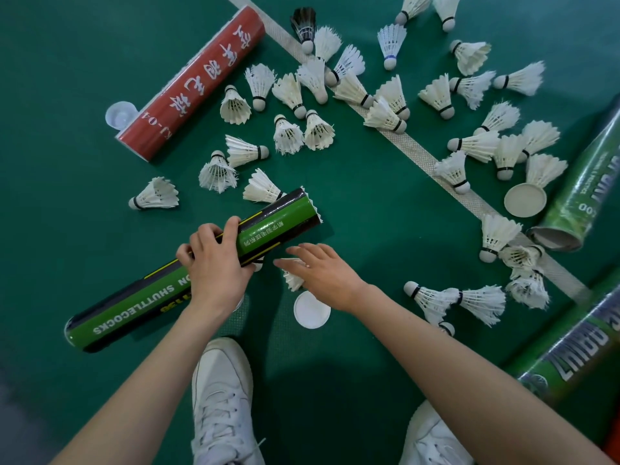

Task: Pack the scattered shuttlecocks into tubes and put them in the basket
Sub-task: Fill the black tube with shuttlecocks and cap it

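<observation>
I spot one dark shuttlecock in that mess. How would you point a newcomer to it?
Find the red tube lying at the upper left of the green floor. Just past its far end, by the white line, lies the black shuttlecock, cork toward the camera. Every shuttlecock around it has white feathers; it alone is dark.

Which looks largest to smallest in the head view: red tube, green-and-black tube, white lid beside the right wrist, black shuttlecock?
1. green-and-black tube, though nearer the camera
2. red tube
3. white lid and black shuttlecock look alike; not ranked
</observation>
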A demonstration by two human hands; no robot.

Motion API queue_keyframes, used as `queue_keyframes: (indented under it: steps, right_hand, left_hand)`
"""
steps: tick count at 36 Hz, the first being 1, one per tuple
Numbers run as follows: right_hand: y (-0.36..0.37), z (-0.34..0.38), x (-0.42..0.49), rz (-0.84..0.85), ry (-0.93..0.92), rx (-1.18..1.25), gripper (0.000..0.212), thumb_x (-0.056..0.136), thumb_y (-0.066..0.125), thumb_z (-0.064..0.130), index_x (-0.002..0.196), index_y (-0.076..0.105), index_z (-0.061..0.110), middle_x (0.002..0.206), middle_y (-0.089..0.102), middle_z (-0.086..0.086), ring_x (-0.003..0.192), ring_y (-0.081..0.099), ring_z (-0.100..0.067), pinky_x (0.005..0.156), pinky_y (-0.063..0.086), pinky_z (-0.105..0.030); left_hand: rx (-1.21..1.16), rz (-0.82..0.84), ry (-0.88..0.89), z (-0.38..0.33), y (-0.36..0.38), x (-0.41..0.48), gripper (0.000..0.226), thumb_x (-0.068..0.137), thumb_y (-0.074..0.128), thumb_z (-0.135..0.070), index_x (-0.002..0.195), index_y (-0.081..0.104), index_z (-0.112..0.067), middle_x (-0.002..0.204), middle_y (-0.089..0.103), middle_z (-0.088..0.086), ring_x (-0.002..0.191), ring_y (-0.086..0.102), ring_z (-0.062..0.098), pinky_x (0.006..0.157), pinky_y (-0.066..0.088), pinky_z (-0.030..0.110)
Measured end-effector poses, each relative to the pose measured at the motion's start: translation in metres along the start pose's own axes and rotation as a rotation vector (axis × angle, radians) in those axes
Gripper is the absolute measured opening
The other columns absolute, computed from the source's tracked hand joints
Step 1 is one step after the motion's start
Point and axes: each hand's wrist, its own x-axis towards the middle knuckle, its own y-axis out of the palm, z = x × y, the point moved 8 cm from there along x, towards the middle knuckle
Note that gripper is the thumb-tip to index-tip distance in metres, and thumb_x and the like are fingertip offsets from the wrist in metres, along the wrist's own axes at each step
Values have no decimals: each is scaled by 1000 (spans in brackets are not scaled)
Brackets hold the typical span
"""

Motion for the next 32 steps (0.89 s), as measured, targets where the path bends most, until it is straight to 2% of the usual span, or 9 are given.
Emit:
queue_keyframes:
  steps: [4,8,12,16,19,21,27,30,32]
  right_hand:
    - [-7,-5,4,-10,55,68,57,89,50,1,139,40,25,142,42,-5,118,50,-29,95,38,-38]
    - [-21,-50,-16,-81,281,162,49,89,50,5,136,43,18,136,44,-8,113,50,-31,90,40,-38]
    - [-51,-100,-58,-337,538,319,41,87,56,3,126,53,13,123,44,-12,95,51,-26,80,48,-36]
    - [-86,-131,-89,-794,802,803,32,84,70,15,114,63,23,124,39,-3,104,49,-16,91,48,-21]
    - [-98,-126,-81,-985,771,1404,19,87,68,14,102,67,26,133,46,3,115,57,-15,90,53,-30]
    - [-105,-112,-67,-931,684,1595,20,90,62,9,109,64,17,121,59,-7,104,64,-17,86,56,-34]
    - [-109,-76,-47,-724,514,1311,35,95,57,19,126,55,34,127,58,3,113,57,-10,102,44,-28]
    - [-104,-74,-45,-673,521,1209,32,102,40,31,132,50,37,137,47,23,139,28,-2,115,22,-24]
    - [-99,-73,-43,-624,516,1230,35,103,31,36,135,44,40,133,39,38,142,13,5,114,14,-19]
  left_hand:
    - [-1,3,-6,1,-1,0,78,73,76,-40,138,35,-25,121,38,11,116,33,29,97,16,40]
    - [-6,-4,-2,0,0,-1,77,73,76,-41,137,36,-25,120,38,10,116,33,29,98,17,41]
    - [3,-6,26,-4,2,-1,76,73,76,-41,136,36,-26,119,37,10,115,32,28,98,16,41]
    - [2,15,72,-16,5,-6,76,74,77,-34,137,35,-26,119,36,8,115,32,26,99,16,40]
    - [3,23,107,-27,6,-12,77,72,77,-31,137,36,-26,119,37,7,115,32,26,97,14,38]
    - [-7,19,121,-32,7,-13,78,72,78,-30,138,36,-26,120,37,7,115,33,26,97,13,37]
    - [-53,15,123,-39,4,-11,81,71,79,-31,139,36,-26,121,38,7,118,33,25,98,14,37]
    - [-99,-1,96,-38,3,-9,80,70,80,-33,138,38,-25,118,39,8,115,35,27,97,17,39]
    - [-108,-7,91,-39,2,-8,80,70,80,-35,138,38,-24,117,40,9,113,36,28,96,18,40]
